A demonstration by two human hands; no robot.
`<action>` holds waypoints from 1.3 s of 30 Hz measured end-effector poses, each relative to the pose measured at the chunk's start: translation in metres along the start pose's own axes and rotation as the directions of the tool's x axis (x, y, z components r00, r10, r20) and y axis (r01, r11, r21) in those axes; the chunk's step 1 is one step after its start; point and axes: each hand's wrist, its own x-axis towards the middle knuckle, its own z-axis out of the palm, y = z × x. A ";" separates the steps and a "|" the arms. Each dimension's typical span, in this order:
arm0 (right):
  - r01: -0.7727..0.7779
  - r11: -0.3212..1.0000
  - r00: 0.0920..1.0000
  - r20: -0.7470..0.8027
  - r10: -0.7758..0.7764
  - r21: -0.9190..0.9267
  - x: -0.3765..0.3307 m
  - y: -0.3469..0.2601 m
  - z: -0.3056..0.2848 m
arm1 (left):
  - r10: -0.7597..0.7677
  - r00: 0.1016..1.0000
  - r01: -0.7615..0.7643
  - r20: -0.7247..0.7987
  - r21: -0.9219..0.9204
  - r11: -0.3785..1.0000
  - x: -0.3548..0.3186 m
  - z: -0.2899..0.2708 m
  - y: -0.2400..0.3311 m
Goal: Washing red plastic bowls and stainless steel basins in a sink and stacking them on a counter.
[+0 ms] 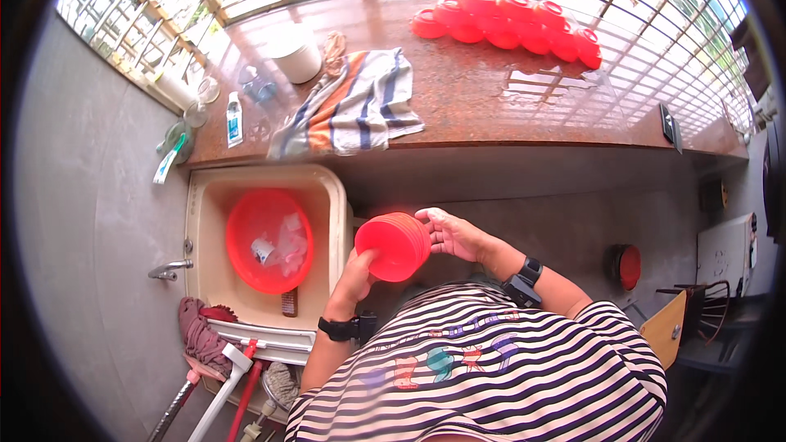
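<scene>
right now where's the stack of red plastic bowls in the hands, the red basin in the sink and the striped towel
stack of red plastic bowls (393, 245), head view, bottom of the nearest bowl
red basin (246, 233), head view, inner wall
striped towel (352, 106), head view, middle

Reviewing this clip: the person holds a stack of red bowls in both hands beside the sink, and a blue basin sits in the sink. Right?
Not quite. The basin in the sink is red, not blue, as the head view shows. The rest holds: left hand and right hand hold the stack of red bowls.

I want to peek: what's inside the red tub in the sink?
The red tub in the sink holds clear plastic bits. Whatever lies beneath them is hidden.
</scene>
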 end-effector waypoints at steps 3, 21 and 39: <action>-0.150 0.974 0.988 0.059 0.141 0.172 -0.041 0.004 -0.042 | -0.056 0.991 0.049 0.122 0.063 0.997 0.024 0.056 -0.019; 0.496 0.770 0.864 -0.316 -0.392 0.401 -0.242 -0.084 -0.219 | 0.093 0.808 -0.392 0.581 0.412 0.823 0.131 0.372 -0.072; 0.574 0.626 0.363 -0.521 -0.773 -0.528 -0.219 -0.273 -0.409 | 0.006 0.843 -0.160 0.538 0.240 0.957 0.283 0.415 0.002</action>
